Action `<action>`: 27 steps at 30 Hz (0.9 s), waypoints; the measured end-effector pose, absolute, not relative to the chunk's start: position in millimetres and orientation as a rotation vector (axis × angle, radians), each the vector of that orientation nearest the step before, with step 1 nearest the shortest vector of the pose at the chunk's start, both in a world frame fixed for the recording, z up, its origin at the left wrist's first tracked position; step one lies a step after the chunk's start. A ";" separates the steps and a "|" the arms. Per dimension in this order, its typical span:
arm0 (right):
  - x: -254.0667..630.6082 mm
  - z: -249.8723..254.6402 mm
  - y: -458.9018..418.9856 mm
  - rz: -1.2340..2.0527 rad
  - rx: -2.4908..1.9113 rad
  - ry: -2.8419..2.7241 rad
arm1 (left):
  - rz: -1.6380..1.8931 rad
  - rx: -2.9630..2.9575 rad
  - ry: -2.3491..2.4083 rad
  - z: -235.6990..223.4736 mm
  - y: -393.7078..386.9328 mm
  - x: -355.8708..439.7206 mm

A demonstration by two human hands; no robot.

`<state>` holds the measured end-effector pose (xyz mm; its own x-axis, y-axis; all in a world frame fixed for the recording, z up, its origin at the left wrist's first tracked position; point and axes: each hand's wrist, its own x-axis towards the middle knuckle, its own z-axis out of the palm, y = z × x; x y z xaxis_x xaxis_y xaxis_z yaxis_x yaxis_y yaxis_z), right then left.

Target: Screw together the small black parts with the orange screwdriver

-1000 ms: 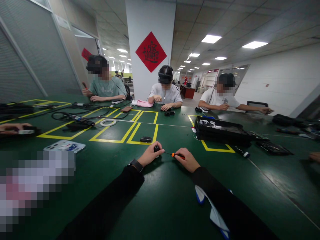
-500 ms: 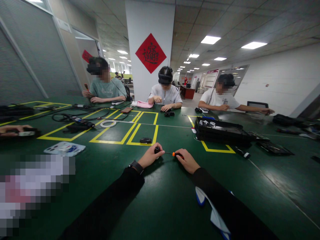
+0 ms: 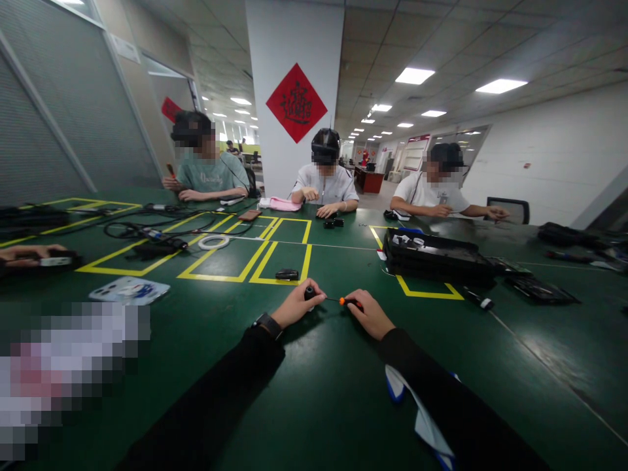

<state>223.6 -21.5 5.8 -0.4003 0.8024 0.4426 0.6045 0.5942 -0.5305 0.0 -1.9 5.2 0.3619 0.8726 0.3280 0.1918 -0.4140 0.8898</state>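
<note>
My right hand (image 3: 373, 316) is closed around the handle of a screwdriver (image 3: 342, 301) with an orange collar. Its thin shaft points left, to the fingertips of my left hand (image 3: 294, 306). Pinched in those fingers is a small black cylindrical part (image 3: 309, 294) with a round end. The fingers cover most of it, and whether the screwdriver tip touches it cannot be made out. Both hands are low over the green table (image 3: 324, 399). Just beyond the left hand lies a small black object (image 3: 286, 275) inside a yellow taped outline.
At right stands a black open case (image 3: 436, 258) with small parts in it. A clear phone case (image 3: 130, 290), a white cable coil (image 3: 214, 242) and black cables are to the left. Blue-and-white material (image 3: 432, 428) lies beside my right forearm. Several people sit around the table.
My hands keep nearly the same place and grip. The person at the far right has drawn an outstretched arm inward. The view has shifted very slightly.
</note>
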 end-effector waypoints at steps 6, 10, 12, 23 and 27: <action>224.1 7.6 -23.9 0.424 -1.126 -2.120 | 1.089 1.874 0.952 8.5 -3.9 -0.5; 224.6 6.3 -21.0 0.354 -1.130 -2.141 | 1.077 1.899 1.034 8.1 -4.7 -0.7; 224.8 5.0 -19.4 0.343 -1.118 -2.154 | 1.075 1.898 1.044 7.9 -4.9 -0.3; 223.8 4.4 -20.9 0.382 -1.115 -2.155 | 1.071 1.897 1.027 7.8 -4.1 -0.2; 224.9 1.8 -18.4 0.399 -1.115 -2.145 | 1.070 1.894 1.013 8.3 -4.2 -0.1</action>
